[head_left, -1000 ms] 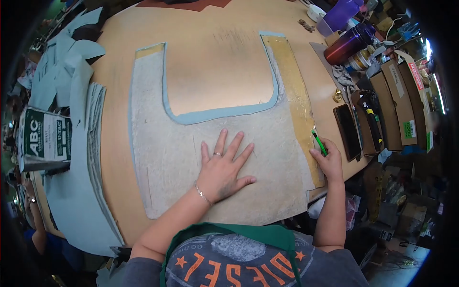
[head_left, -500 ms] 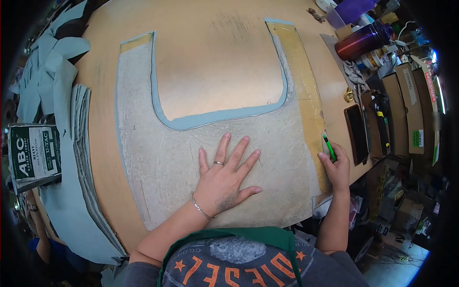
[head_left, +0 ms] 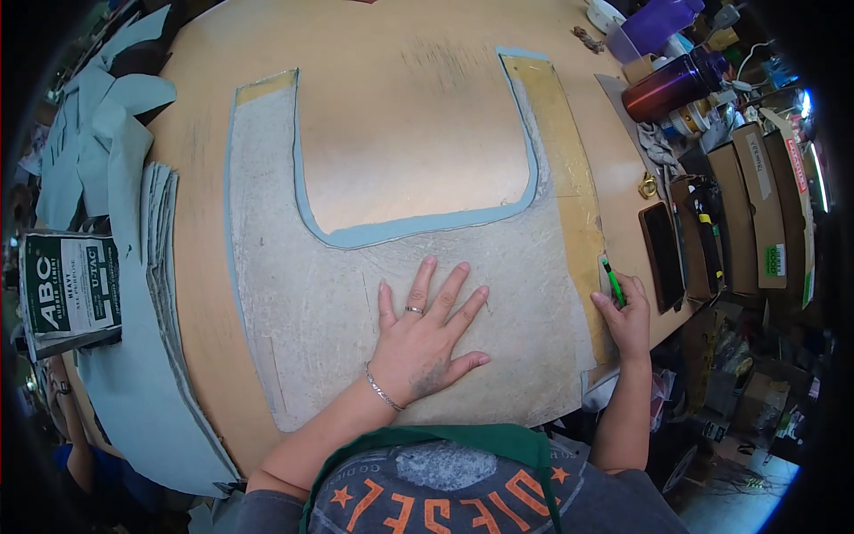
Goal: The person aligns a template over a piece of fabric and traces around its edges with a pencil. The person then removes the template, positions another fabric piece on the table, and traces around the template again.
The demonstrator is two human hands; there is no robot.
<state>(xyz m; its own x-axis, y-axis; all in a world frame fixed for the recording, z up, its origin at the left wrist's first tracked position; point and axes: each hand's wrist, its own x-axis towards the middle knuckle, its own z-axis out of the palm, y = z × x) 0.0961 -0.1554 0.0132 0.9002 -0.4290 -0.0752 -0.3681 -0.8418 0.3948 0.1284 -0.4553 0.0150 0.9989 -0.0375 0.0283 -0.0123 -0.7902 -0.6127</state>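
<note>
My left hand (head_left: 427, 343) lies flat on a worn grey U-shaped template (head_left: 311, 347), fingers spread. A yellow-brown band (head_left: 578, 214) runs along the template's right side. Light blue sheet material (head_left: 418, 224) shows under it, as a rim around the inner cut-out and along the outer left edge. At the template's right edge my right hand (head_left: 628, 316) is closed around a slim green pen (head_left: 614, 283), its dark tip pointing up and away from me near the edge. Whether the tip touches the sheet I cannot tell.
Left are stacked blue-grey sheets (head_left: 160, 383) and an ABC rubber cement can (head_left: 71, 285). A phone (head_left: 660, 258), a yellow tape roll (head_left: 648, 185), a purple-red bottle (head_left: 672, 84) and cardboard boxes (head_left: 756, 205) line the right side. Another person's arm (head_left: 76, 418) shows at lower left.
The view has shifted slightly, so the template sits a little lower and further right. The blue rim by its upper left arm looks thinner. Both hands keep their places on the template.
</note>
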